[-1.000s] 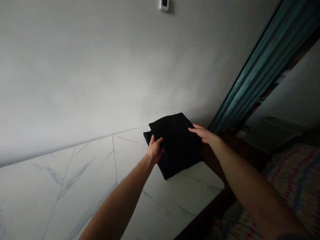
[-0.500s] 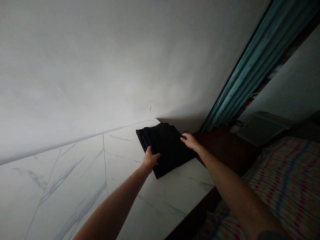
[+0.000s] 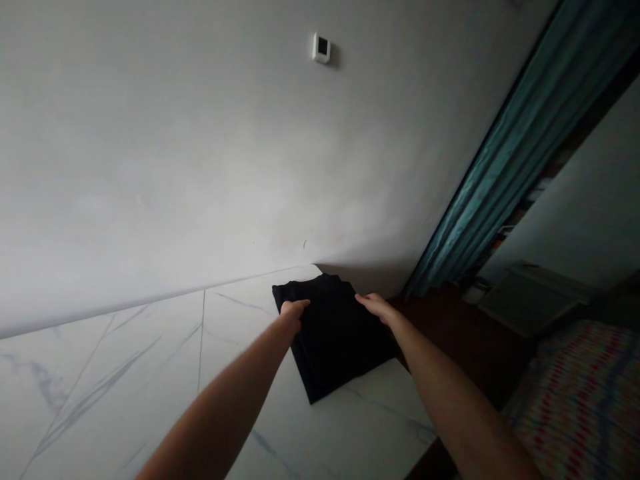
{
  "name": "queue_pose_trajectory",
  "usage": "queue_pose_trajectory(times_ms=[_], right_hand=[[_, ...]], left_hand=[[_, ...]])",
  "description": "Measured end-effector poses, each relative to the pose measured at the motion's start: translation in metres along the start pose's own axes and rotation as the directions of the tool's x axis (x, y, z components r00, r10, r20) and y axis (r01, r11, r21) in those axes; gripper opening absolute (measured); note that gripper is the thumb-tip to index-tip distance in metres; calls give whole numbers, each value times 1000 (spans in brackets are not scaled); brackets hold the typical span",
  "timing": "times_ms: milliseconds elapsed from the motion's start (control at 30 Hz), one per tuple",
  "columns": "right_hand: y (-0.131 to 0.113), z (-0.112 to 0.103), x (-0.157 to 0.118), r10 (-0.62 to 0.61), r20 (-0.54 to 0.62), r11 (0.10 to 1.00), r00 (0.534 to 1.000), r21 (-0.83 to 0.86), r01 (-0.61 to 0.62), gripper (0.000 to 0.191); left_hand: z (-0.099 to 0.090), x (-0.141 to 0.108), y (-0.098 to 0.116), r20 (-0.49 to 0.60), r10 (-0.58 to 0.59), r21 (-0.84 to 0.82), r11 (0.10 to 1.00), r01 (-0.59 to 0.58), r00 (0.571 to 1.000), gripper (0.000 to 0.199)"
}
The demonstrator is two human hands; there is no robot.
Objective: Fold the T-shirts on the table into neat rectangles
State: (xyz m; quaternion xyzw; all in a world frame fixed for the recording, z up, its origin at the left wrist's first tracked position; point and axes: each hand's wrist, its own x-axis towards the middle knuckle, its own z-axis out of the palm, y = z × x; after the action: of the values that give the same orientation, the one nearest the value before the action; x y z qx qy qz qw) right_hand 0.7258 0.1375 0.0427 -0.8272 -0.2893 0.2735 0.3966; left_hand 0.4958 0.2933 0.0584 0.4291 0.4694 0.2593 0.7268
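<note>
A folded black cloth (image 3: 343, 343), perhaps a garment, lies flat at the corner of a white marble-patterned tabletop (image 3: 240, 407). Its far edge is wavy, and dark shade hides its layers. At its left edge, close to the far left corner, my left hand (image 3: 294, 315) is closed on the fabric with the thumb on top. My right hand (image 3: 376, 308) pinches the right edge near the far right corner, fingers partly hidden under or behind the cloth.
A pale wall (image 3: 200, 147) rises behind the table, with a small white device (image 3: 321, 49) mounted on it. To the right hangs a teal curtain (image 3: 505, 167). A bed with a colourful patterned cover (image 3: 585, 400) stands at lower right, near a low box-like object (image 3: 530, 300).
My left hand has slid along the cloth's left edge toward its far corner. My right hand stays at the right edge. The view has tilted up, bringing the wall device into sight.
</note>
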Motion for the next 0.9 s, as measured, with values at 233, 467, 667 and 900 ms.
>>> queue_pose_trajectory(times_ms=[233,467,667,900], right_hand=[[-12,12,28,-117,-71,987,991,103,124,28],[-10,25,38,-267,-154,963,951,4,271,24],[-6,32,49,-317,-269,944,909,-187,274,20],[-21,24,29,-572,-200,788,795,-405,464,49]], left_hand=[[6,20,0,-27,42,30,999,-41,999,24],[-15,19,-13,-146,256,228,949,-219,956,17],[-20,22,-7,-291,324,382,902,-201,900,26],[-2,-27,7,51,732,671,479,-565,680,43]])
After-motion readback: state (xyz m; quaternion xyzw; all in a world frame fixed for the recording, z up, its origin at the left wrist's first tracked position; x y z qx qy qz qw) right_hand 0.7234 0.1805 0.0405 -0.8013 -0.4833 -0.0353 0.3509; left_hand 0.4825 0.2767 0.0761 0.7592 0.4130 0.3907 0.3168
